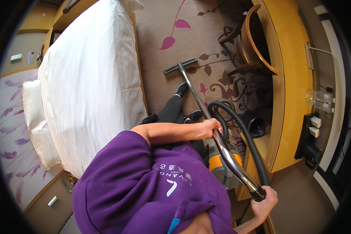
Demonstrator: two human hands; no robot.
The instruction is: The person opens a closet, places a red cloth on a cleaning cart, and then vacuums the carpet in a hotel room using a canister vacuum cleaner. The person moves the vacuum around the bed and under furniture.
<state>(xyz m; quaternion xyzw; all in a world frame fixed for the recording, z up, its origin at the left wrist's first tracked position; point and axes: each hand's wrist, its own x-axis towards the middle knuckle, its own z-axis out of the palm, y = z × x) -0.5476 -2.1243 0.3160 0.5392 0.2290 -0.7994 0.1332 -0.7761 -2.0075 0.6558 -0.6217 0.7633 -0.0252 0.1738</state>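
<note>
A chrome vacuum wand slants across my front, from a flat floor nozzle on the carpet up to my right side. My left hand is wrapped around the middle of the tube. At the upper end, my right hand grips the black cuff where the ribbed hose joins. The hose loops forward beside the wand. Partly hidden under the tube and my purple shirt, the grey and orange vacuum cleaner body stands close to my right leg.
A bed with a white cover runs along the left. To the right is a long wooden desk with plastic bottles and a black kettle. A curved wooden chair and a dark waste bin stand by it.
</note>
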